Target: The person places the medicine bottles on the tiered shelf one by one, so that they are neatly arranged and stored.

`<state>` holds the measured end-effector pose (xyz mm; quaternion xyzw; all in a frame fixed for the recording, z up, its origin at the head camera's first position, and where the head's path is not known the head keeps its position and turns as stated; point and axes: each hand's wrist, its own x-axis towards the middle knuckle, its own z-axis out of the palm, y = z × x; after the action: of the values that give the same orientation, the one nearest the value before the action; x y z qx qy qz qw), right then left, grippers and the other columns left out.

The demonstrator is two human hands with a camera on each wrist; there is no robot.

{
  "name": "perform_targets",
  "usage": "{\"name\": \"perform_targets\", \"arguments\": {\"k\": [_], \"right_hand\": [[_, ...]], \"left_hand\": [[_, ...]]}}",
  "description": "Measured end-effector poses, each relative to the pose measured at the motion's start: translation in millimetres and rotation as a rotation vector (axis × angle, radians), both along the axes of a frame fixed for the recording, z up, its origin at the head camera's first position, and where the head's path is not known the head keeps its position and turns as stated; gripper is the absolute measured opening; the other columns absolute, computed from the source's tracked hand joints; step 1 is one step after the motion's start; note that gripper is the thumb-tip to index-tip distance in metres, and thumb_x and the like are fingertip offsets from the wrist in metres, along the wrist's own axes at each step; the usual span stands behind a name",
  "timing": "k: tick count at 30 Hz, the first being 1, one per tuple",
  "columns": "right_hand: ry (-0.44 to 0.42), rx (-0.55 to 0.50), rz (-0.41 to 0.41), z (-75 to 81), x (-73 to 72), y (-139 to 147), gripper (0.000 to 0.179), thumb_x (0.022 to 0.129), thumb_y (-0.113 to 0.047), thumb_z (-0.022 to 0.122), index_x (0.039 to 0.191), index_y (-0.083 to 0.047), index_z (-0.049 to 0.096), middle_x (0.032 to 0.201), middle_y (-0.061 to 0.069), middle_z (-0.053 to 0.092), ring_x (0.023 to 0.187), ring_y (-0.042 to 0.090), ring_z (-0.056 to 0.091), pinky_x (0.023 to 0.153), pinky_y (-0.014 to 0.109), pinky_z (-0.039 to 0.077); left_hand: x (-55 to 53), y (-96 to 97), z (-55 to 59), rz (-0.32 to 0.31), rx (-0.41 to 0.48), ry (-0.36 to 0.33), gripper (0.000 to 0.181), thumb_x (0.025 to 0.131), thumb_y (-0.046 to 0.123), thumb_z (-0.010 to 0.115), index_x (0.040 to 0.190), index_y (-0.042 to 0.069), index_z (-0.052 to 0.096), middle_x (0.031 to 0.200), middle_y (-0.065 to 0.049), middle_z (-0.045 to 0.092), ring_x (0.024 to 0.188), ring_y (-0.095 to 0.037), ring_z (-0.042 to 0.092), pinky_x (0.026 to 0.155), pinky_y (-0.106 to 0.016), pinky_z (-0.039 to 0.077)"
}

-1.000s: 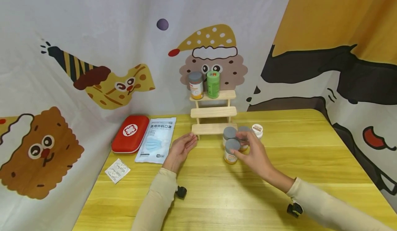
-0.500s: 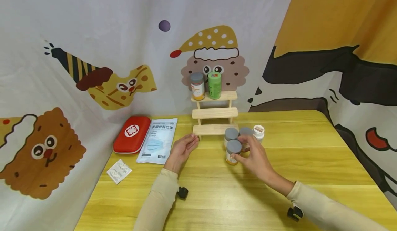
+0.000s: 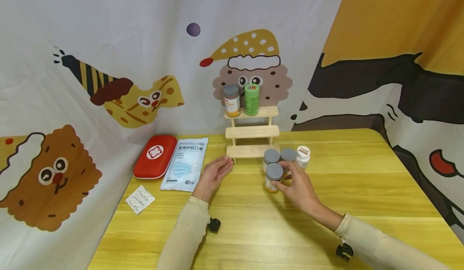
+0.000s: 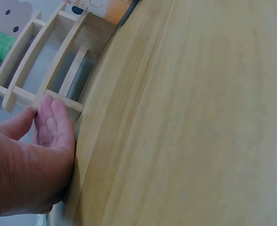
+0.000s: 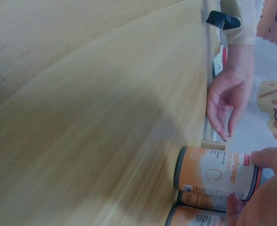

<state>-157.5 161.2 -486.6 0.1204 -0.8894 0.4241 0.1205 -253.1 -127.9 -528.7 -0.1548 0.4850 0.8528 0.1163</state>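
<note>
My right hand [image 3: 300,189] holds the nearest supplement bottle [image 3: 272,178], thumb and index finger on its sides. The bottle is upright, with a grey lid and a white-orange label. Behind it stand two similar bottles, a left one [image 3: 271,157] and a right one [image 3: 288,155], the latter partly hidden by my fingers. In the right wrist view the held bottle [image 5: 216,173] shows its printed label. My left hand [image 3: 214,175] pinches the lower left corner of a three-tier wooden stand [image 3: 252,131]. The left wrist view shows that hand [image 4: 37,160] at the end of the bottom board.
On the stand's top tier are a grey-lidded bottle [image 3: 231,100] and a green bottle [image 3: 251,99]. A small white bottle [image 3: 303,157] stands right of the group. Leftward lie a red first-aid case [image 3: 155,157], a mask packet [image 3: 184,164] and a small white sachet [image 3: 140,199].
My right index finger has come down slightly toward the nearest bottle, uncovering more of the bottle behind. My left hand stays at the stand's corner. The head view has shifted slightly.
</note>
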Motion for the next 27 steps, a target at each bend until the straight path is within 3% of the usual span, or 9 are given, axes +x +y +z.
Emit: {"name": "perform_targets", "arguments": {"k": [15, 23, 27], "right_hand": [[0.016, -0.008, 0.003, -0.6, 1.2, 1, 0.057, 0.081, -0.005, 0.091, 0.13, -0.002, 0.062, 0.118, 0.014, 0.067, 0.104, 0.03, 0.069, 0.083, 0.043, 0.068], [0.068, -0.067, 0.029, 13.4, 1.5, 4, 0.056, 0.081, -0.007, 0.09, 0.131, -0.004, 0.064, 0.111, 0.008, 0.067, 0.09, 0.024, 0.067, 0.078, 0.042, 0.067], [0.097, -0.1, 0.047, 21.1, -0.8, 8, 0.056, 0.08, -0.004, 0.089, 0.13, -0.006, 0.064, 0.111, 0.006, 0.068, 0.09, 0.021, 0.065, 0.079, 0.033, 0.065]], "left_hand": [[-0.3, -0.4, 0.1, -0.002, -0.005, 0.0, 0.037, 0.105, 0.003, 0.063, 0.14, -0.008, 0.059, 0.104, -0.008, 0.079, 0.101, -0.018, 0.078, 0.109, -0.039, 0.061], [0.1, -1.2, 1.1, -0.007, 0.009, 0.0, 0.039, 0.105, 0.003, 0.063, 0.142, -0.008, 0.057, 0.108, -0.01, 0.079, 0.104, -0.019, 0.077, 0.112, -0.041, 0.059], [0.3, -1.3, 1.7, -0.005, 0.009, -0.003, 0.038, 0.105, 0.004, 0.063, 0.141, -0.008, 0.058, 0.113, -0.012, 0.078, 0.107, -0.02, 0.077, 0.114, -0.041, 0.057]]}}
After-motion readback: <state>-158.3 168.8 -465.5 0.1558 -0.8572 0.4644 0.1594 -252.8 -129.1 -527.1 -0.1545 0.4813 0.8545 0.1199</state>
